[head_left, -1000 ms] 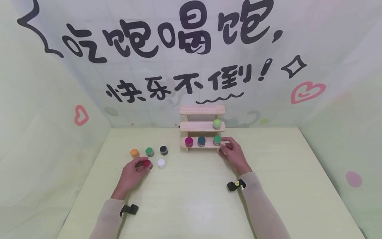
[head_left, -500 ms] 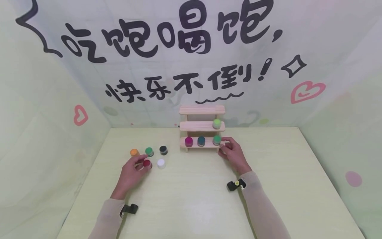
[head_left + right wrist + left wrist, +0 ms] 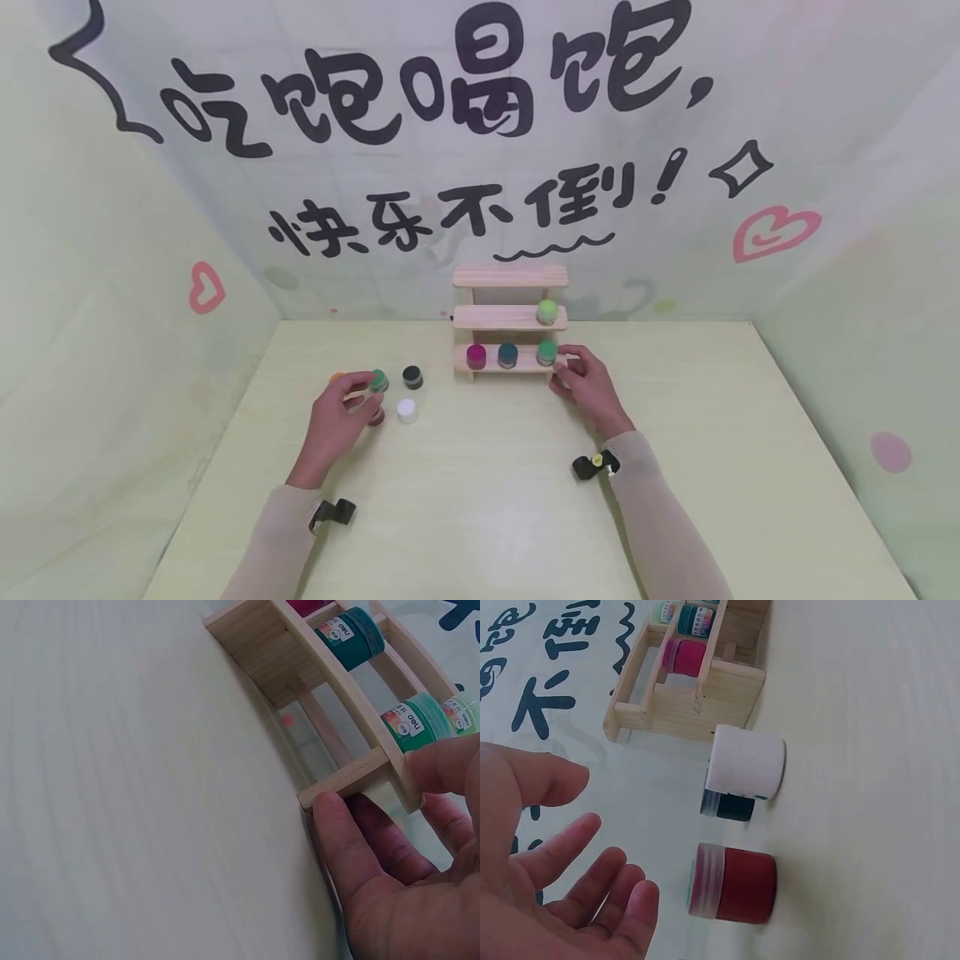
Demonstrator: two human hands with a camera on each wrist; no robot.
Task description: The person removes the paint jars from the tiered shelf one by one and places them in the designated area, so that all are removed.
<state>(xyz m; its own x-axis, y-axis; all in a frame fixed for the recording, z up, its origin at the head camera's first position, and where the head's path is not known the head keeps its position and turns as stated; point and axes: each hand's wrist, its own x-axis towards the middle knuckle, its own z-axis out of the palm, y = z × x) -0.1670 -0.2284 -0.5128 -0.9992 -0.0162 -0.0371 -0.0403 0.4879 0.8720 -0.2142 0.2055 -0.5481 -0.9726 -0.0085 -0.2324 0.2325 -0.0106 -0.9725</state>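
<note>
My left hand (image 3: 337, 425) hovers over the small paint jars on the left, thumb and fingers parted with nothing between them. Below its fingertips is a red jar (image 3: 746, 885), partly covered in the head view. Close by stand a white jar (image 3: 407, 411), a black jar (image 3: 412, 378), a green jar (image 3: 380, 383) and an orange jar (image 3: 337, 378), mostly hidden behind the hand. My right hand (image 3: 594, 390) grips the right end of a three-tier wooden shelf (image 3: 349, 776), the thumb beside the green jar (image 3: 416, 724) on its lowest tier.
On the shelf's lowest tier are also a magenta jar (image 3: 476, 357) and a teal jar (image 3: 507, 356). A light green jar (image 3: 547, 312) sits at the right of the middle tier. Behind the table (image 3: 480, 500) hangs a printed cloth (image 3: 405, 167) with black lettering.
My left hand has lifted slightly off the red jar and moved up and away, toward the green jar. The right hand keeps its place on the shelf.
</note>
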